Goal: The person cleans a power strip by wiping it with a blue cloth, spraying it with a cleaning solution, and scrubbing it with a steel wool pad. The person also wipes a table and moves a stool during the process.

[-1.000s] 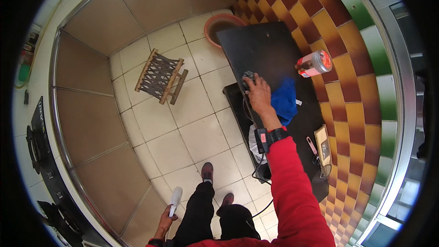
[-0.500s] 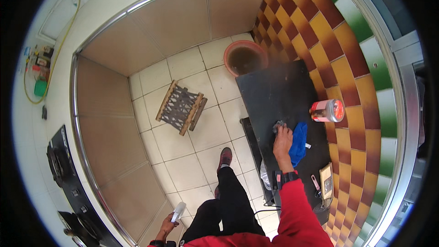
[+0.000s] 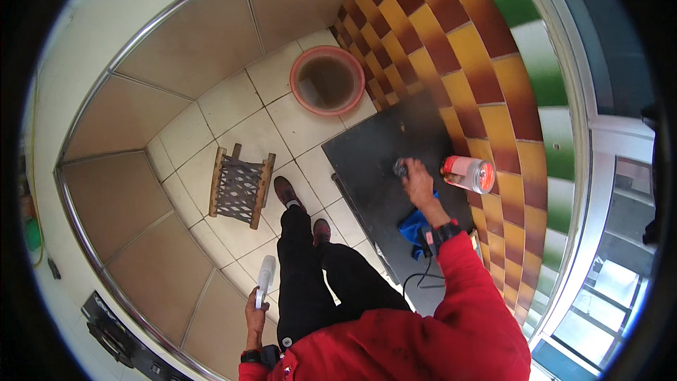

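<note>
My right hand (image 3: 419,185) is closed around a dark grey scouring pad (image 3: 400,168) that looks like wire wool. It presses the pad onto a black tabletop (image 3: 367,155). Close to my right wrist lies a crumpled blue cloth (image 3: 411,224), partly covered by the arm. A clear jar (image 3: 467,173) with a red label stands on the table by the wall, just right of the hand. Low at my left side, my left hand (image 3: 255,314) grips a whitish, translucent bottle (image 3: 265,275), held roughly upright above the floor.
A pink basin (image 3: 296,95) of murky water sits on the floor beyond the table. Left of my feet stands a low wooden stool (image 3: 242,187) with a woven seat. A black cable (image 3: 416,275) hangs near my right forearm. A tiled wall (image 3: 451,70) bounds the table's right.
My view has turned and my body has moved. My right hand has carried the scouring pad farther along the tabletop, closer to the jar. The left hand still holds the bottle, now more upright.
</note>
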### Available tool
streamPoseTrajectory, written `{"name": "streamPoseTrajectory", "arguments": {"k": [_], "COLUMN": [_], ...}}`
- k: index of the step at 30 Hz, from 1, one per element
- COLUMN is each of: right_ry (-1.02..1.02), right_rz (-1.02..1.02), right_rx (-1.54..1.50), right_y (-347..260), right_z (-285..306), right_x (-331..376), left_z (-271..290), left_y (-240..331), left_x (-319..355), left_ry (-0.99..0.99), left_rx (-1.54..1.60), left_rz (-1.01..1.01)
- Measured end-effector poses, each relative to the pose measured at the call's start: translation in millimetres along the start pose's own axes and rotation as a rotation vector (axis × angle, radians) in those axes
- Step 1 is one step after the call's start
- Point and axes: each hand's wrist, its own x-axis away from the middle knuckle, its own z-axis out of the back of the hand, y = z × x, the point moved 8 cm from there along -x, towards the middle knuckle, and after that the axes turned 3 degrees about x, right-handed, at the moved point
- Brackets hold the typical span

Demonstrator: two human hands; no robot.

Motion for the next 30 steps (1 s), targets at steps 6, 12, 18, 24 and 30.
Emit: {"name": "streamPoseTrajectory", "arguments": {"k": [6, 12, 18, 24, 30], "right_ry": [-0.259, -0.501, -0.658, -0.936, -1.03], "right_rz": [-0.074, -0.011, 0.068, 0.084, 0.252], "right_rx": [0.097, 0.207, 0.272, 0.253, 0.286], "right_y": [9.8, 31.9, 38.4, 44.3, 51.8], "right_z": [-27.4, -56.7, -66.6, -67.2, -63.9], "right_x": [-121.0, -138.7, -144.7, -151.0, -158.3], "left_z": [14.2, 34.1, 26.6, 12.2, 15.8], "left_y": [65.4, 111.3, 124.2, 139.0, 190.2], "left_x": [-53.4, -65.9, -84.8, -137.2, -183.4], "left_ry": [-0.033, 0.056, 0.113, 0.155, 0.196], "left_rx": [0.132, -0.042, 0.042, 0.138, 0.028], "left_rz": [0.127, 0.116, 0.192, 0.184, 0.115]}}
